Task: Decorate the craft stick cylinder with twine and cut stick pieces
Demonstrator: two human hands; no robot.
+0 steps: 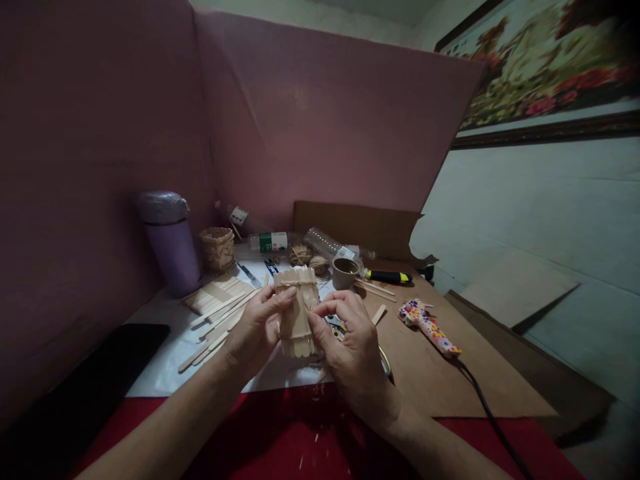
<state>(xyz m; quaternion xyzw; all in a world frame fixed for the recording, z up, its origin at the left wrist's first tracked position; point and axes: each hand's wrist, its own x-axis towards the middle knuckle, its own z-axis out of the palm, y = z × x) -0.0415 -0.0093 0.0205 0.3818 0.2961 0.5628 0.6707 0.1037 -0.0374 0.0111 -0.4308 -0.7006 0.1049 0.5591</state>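
A small cylinder made of upright wooden craft sticks, bound near its top with twine, is held up between both hands. My left hand grips its left side with the thumb across the sticks. My right hand is closed on its right side, fingertips pinched near the twine. Loose wooden sticks lie spread on white paper just left of the left hand. Scissors show partly behind my right hand.
A floral glue gun with a black cord lies to the right on brown cardboard. Behind stand a purple flask, small woven basket, twine balls, a small cup, a yellow-black knife and plastic bottles. A phone lies left.
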